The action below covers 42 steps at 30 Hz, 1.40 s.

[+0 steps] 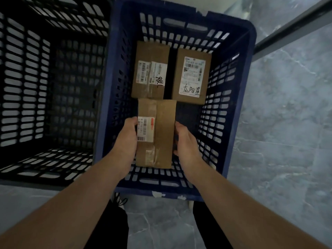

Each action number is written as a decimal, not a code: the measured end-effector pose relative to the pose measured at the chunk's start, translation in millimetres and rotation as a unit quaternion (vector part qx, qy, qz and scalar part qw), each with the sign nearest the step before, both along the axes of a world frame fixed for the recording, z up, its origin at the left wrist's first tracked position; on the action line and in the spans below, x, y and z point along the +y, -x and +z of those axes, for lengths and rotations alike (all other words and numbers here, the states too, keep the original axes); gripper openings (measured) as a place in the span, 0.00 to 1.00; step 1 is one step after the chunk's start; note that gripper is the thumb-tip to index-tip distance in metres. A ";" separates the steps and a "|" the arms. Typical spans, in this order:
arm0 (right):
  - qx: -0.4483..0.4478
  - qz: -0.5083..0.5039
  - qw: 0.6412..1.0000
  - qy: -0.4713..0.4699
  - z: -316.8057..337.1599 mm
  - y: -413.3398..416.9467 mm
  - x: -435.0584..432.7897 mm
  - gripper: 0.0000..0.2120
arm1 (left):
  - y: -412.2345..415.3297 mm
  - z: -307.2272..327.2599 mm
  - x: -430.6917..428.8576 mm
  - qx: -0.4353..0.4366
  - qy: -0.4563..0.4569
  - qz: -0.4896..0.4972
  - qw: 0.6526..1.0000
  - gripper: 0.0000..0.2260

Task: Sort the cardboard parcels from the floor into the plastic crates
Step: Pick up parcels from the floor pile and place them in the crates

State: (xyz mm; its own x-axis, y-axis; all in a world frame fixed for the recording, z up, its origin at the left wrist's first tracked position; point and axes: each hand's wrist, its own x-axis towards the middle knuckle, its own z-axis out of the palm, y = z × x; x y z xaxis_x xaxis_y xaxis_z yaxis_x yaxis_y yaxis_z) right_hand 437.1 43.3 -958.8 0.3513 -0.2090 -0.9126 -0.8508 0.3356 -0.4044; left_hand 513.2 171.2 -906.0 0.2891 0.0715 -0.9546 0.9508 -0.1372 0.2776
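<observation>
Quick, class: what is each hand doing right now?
Left hand: grips the near parcel by its left edge.
Right hand: holds the same parcel's right edge.

matt cardboard parcel (162,133), slotted plastic blue crate (249,72), glossy marbled floor (287,123)

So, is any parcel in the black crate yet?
No, the black crate shows only its bare slotted floor; the parcel gripped by left hand and right hand is inside the blue crate.
</observation>
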 end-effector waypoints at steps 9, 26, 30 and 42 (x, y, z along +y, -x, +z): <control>0.043 0.028 0.999 0.001 -51.9 -18.2 27.1 0.24 | -6.6 -69.1 11.1 0.004 -0.019 0.038 0.999 0.18; 0.021 -0.026 0.998 -0.048 -47.9 -5.7 44.0 0.15 | 19.4 -66.1 39.3 -0.033 -0.032 0.012 0.999 0.19; -0.011 -0.043 0.997 -0.055 14.7 -16.2 48.4 0.14 | 11.0 -8.9 37.9 -0.055 0.010 0.001 0.998 0.15; -0.122 -0.051 0.991 0.016 263.7 -64.0 67.3 0.13 | -39.9 228.7 35.2 -0.174 0.096 -0.142 0.970 0.19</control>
